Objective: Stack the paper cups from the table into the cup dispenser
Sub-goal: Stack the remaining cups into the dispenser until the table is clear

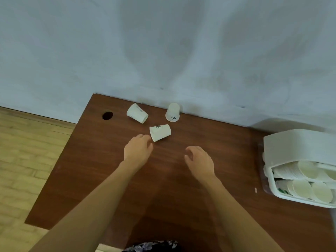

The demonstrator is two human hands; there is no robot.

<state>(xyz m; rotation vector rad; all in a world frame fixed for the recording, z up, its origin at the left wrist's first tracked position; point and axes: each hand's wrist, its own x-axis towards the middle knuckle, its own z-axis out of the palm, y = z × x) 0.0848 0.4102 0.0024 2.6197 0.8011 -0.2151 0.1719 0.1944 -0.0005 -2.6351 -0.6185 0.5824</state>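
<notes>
Reaching my left hand (138, 148) toward the nearest paper cup (160, 132), fingers loosely curled, holding nothing; right hand (200, 160) likewise idle; three cups lie on the tabletop (109, 179); cup dispenser (298, 142) already holds stacks.

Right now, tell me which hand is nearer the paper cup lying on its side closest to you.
Left. The left hand has its fingertips right at that cup's rim. The right hand hovers lower and to the right, clearly apart from it.
</notes>
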